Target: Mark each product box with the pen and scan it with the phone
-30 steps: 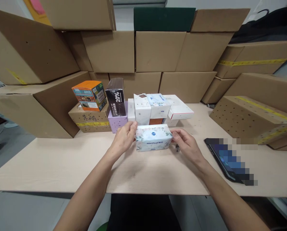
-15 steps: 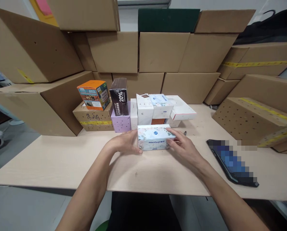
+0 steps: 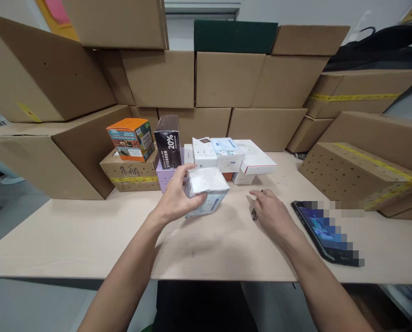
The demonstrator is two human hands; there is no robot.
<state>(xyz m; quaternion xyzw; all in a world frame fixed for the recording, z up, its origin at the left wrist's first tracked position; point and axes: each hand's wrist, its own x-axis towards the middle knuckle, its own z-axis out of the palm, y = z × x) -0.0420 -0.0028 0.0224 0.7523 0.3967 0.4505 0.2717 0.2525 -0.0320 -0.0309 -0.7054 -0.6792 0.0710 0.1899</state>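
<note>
My left hand (image 3: 179, 196) grips a soft pack of tissues (image 3: 211, 203) by its left side, thumb in front and fingers behind. The pack is white and pale blue with lettering, turned so that one white end faces up. My right hand (image 3: 270, 210) is low over the table to the right, its fingers bent around a small slim dark object (image 3: 254, 214). Most of that object is hidden by the fingers, so its kind cannot be made out. Just behind the tissue pack stand a white box (image 3: 205, 153) and a floral pale-blue pack (image 3: 228, 154).
A flat white box (image 3: 257, 159) juts out at the right of the group. On the left are a dark box (image 3: 167, 143), a purple box (image 3: 162, 176) and an orange-topped box (image 3: 132, 140). Large cardboard cartons (image 3: 230, 78) wall the back. A handheld device (image 3: 325, 235) lies right.
The tissue pack has turned and tilted in my left hand. My right hand has let go of it and moved right, down to the small dark object.
</note>
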